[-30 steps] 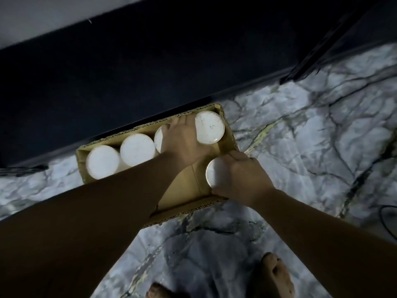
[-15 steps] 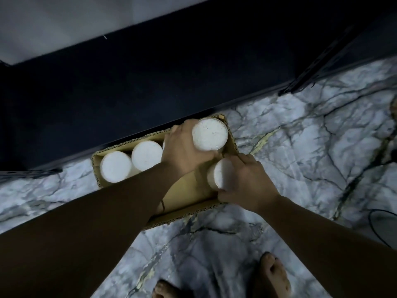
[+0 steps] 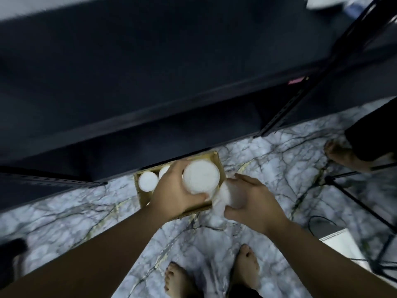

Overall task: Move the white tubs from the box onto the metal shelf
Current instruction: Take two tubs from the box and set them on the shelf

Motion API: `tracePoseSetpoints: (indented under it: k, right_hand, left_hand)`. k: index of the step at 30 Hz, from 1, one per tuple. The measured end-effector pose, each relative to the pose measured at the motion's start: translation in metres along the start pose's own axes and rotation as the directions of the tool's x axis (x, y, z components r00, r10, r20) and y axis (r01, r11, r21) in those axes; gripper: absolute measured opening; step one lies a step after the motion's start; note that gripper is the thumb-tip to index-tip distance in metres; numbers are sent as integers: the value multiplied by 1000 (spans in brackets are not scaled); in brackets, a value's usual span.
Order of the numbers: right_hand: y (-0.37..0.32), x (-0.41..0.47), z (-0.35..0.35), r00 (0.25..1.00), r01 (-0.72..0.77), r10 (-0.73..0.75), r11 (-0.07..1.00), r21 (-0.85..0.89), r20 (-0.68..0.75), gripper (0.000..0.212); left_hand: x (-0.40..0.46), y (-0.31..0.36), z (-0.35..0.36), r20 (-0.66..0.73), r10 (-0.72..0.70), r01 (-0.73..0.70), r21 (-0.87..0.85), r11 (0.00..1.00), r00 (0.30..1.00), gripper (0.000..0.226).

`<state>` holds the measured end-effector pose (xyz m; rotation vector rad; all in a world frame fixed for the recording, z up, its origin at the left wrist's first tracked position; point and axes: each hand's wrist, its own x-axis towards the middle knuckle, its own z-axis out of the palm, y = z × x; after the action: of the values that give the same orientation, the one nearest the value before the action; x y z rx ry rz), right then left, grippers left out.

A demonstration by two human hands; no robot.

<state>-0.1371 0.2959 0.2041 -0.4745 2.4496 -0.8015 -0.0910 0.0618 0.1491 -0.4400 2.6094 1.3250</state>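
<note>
A cardboard box (image 3: 143, 195) is seen on the marble floor (image 3: 64, 214), right at the foot of the dark metal shelf (image 3: 150, 82). Two white tubs are left inside the box at its left end: one round tub (image 3: 148, 181) is fully shown, and a second tub (image 3: 163, 171) beside it is partly hidden by the left hand (image 3: 175, 193).

A big white tub (image 3: 201, 176) is held in the left hand. The grip is closed around its side, with the thumb under it and the fingers curled behind it. The flat round top of this tub is turned toward the camera. It is held above the right part of the box.

Another white tub (image 3: 226, 195) is held in the right hand (image 3: 251, 201). The fingers and thumb are wrapped around it, so this grip is closed on the tub too. This tub is tilted and looks blurry. It is held just beside the first tub, over the right edge of the box.

Two bare feet (image 3: 178, 280) are seen at the bottom, standing on the floor. Another person's foot (image 3: 341, 153) is seen at the far right, next to a black stand leg (image 3: 361, 203). A black cable (image 3: 322, 218) is lying on the floor near a white block (image 3: 339, 239).
</note>
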Motion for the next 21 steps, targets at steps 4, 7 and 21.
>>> tracePoseSetpoints:
  k: [4,7,21]
  right_hand:
    - [-58,-51,-62,996,-31,33,999,-28,82,43]
    - [-95,-86,-103,998,-39,37,998,41,55,47]
    - [-286,-167,-211,964,233,-238,971,-55,-122,69]
  left_hand:
    - [-53,65,-58,52,30,-31,6,1000,998,87]
    - [-92,108,-104,62,66,-64,-20,998,996,88]
    - [-226,225,-294,-261,225,-234,-4,972,939,65]
